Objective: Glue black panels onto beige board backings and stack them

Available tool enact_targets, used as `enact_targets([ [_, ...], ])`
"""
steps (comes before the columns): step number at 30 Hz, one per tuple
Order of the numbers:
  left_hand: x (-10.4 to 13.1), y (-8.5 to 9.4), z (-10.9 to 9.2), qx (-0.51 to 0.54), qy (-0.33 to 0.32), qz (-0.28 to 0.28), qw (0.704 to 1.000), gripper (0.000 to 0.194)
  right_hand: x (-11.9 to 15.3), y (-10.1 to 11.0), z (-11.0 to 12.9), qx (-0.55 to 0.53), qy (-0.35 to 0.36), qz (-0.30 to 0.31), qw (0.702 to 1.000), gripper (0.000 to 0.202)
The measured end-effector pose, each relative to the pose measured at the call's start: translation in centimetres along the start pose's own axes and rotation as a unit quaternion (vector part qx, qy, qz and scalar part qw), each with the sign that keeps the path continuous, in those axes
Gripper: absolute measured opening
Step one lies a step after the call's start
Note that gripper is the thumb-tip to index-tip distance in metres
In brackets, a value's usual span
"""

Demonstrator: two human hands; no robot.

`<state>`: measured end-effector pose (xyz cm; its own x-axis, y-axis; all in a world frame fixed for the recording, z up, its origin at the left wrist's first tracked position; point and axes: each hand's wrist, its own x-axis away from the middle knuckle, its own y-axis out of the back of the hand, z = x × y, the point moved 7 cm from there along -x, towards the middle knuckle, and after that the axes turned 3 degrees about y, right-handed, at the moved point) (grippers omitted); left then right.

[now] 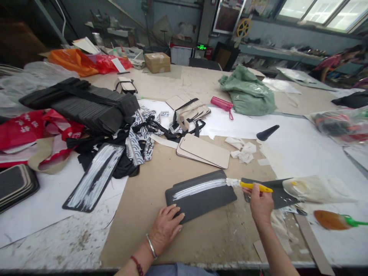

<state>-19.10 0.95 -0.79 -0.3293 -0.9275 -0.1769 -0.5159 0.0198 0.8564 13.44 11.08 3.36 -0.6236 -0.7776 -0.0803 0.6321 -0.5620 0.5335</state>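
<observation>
My right hand (261,203) grips a yellow-handled brush (257,187), its white-coated bristles resting on the right end of a dark panel (207,199). A streak of white paste runs along the upper part of that panel, which lies on at least one other dark panel. My left hand (166,227) lies with fingers spread at the panel's lower left corner, fingertips on it. Farther left, a second dark panel (93,178) is broadly smeared with white. Beige panels (204,150) lie stacked behind the dark ones.
A dark stack (94,105) and black and patterned straps are at the left. Behind stand a green bag (248,92) and a pink case (221,102). An orange glue bottle (330,219) and a pale container (319,188) lie at the right. A person (335,63) bends at the far right.
</observation>
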Motion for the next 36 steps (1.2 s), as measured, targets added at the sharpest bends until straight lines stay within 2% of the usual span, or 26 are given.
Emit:
enact_targets([
  [2, 0.0, 0.2, 0.2, 0.039, 0.005, 0.007, 0.999, 0.030, 1.2, 0.7, 1.0, -0.035, 0.007, 0.001, 0.999, 0.041],
  [5, -0.3, 0.8, 1.6, 0.146, 0.068, 0.014, 0.987, 0.028, 5.0, 0.0, 2.3, -0.104, -0.004, 0.077, 0.992, 0.045],
  [8, -0.8, 0.8, 3.8, 0.280, 0.188, 0.027, 0.941, 0.026, 10.6, -2.2, 2.6, -0.109, -0.039, 0.175, 0.978, 0.043],
  [10, -1.1, 0.7, 4.6, 0.336, 0.232, 0.039, 0.912, 0.024, 14.1, -4.0, 2.6, -0.113, -0.053, 0.223, 0.967, 0.041],
  [12, -1.4, 0.7, 4.9, 0.348, 0.237, 0.044, 0.906, 0.024, 16.8, -5.8, 2.6, -0.128, -0.057, 0.254, 0.957, 0.039],
  [15, -1.4, 0.6, 4.7, 0.309, 0.206, 0.050, 0.927, 0.030, 18.3, -7.4, 2.1, -0.134, -0.057, 0.268, 0.952, 0.037],
  [17, -1.3, 0.5, 4.2, 0.257, 0.155, 0.054, 0.953, 0.033, 17.7, -7.4, 1.6, -0.131, -0.053, 0.256, 0.956, 0.037],
  [20, -1.2, 0.3, 3.1, 0.170, 0.061, 0.072, 0.981, 0.037, 14.8, -5.9, 0.6, -0.120, -0.044, 0.212, 0.969, 0.039],
  [23, -1.1, 0.3, 2.2, 0.113, 0.004, 0.084, 0.990, 0.040, 10.9, -3.4, -0.6, -0.089, -0.037, 0.155, 0.983, 0.041],
  [25, -1.1, 0.7, 1.8, 0.094, -0.020, 0.070, 0.993, 0.040, 8.3, -1.8, -1.5, -0.062, -0.029, 0.127, 0.990, 0.041],
  [28, -1.0, 1.1, 1.3, 0.081, -0.035, 0.047, 0.995, 0.039, 5.0, 0.4, -3.0, -0.030, -0.022, 0.086, 0.996, 0.042],
  [31, -0.9, 1.2, 1.1, 0.066, -0.032, 0.036, 0.997, 0.040, 3.0, 2.4, -3.9, -0.003, -0.021, 0.046, 0.999, 0.043],
  [33, -0.8, 1.1, 1.1, 0.060, -0.029, 0.033, 0.997, 0.041, 2.4, 3.4, -3.7, 0.009, -0.011, 0.029, 0.999, 0.044],
  [36, -0.7, 1.1, 1.0, 0.055, -0.025, 0.019, 0.998, 0.039, 2.5, 4.3, -2.1, 0.027, 0.038, 0.014, 0.999, 0.044],
])
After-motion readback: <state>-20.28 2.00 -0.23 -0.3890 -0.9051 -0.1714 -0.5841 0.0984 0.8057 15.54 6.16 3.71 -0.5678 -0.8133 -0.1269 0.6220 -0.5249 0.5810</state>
